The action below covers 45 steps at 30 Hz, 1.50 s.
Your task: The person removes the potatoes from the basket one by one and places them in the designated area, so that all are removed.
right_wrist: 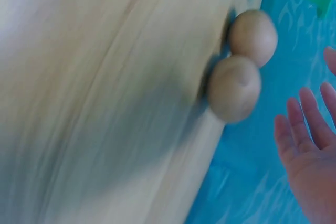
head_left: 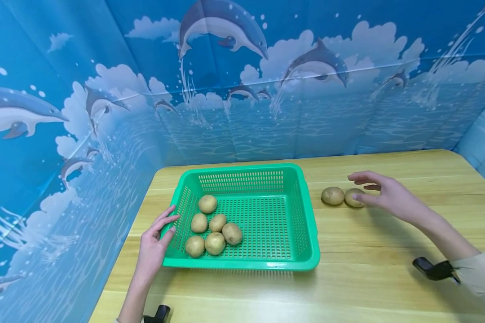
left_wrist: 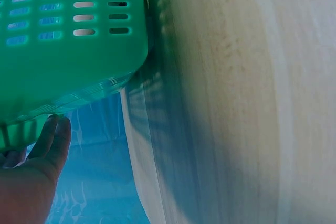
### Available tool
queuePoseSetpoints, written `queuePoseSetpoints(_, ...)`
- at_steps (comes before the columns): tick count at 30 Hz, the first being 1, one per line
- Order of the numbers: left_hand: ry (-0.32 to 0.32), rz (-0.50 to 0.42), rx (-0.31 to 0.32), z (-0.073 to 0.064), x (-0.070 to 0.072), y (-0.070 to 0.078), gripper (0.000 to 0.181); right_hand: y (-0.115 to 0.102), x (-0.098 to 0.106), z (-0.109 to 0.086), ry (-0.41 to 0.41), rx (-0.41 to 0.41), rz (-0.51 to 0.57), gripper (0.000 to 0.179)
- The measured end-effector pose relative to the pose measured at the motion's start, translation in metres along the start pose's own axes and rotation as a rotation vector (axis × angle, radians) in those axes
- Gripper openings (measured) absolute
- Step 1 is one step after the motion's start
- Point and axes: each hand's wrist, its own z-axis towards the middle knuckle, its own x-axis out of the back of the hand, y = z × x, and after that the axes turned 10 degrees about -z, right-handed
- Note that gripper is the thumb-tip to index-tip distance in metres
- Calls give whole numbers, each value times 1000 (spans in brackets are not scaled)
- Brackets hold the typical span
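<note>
A green plastic basket (head_left: 307, 233) with slotted walls stands on the table, several potatoes (head_left: 215, 243) grouped in its left half. At its left side my left hand (head_left: 155, 244) holds the rim, thumb and fingertips at the edge. From below, the left wrist view shows two of its fingers (left_wrist: 59, 137) against the rim. Two more potatoes lie side by side right of the basket, a left one (head_left: 332, 196) and a right one (head_left: 352, 198). Over the right one hovers my right hand (head_left: 381, 195), fingers spread, holding nothing; the right wrist view shows it (right_wrist: 312, 158) apart from both potatoes.
The wooden table (head_left: 359, 278) extends in front and to the right. Behind it and at its sides hangs a blue curtain (head_left: 242, 125) with dolphins printed on it. A black camera mount sits at each wrist, such as the right mount (head_left: 434, 269).
</note>
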Motion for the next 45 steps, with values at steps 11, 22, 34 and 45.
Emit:
queuePoseSetpoints(11, 6, 2, 9, 0, 0, 2, 29, -41, -11, 6, 23, 60, 46, 42)
queuePoseSetpoints(22, -1, -12, -4, 0, 0, -1, 29, -78, -17, 13, -17, 128, 56, 41)
queuePoseSetpoints(34, 6, -22, 0, 0, 1, -1, 28, -115, -27, 31, -130, 323, -29, 46)
queuePoseSetpoints(45, 3, -18, 5, 1, 1, -1, 28, -143, -33, 44, -260, 433, -107, 45)
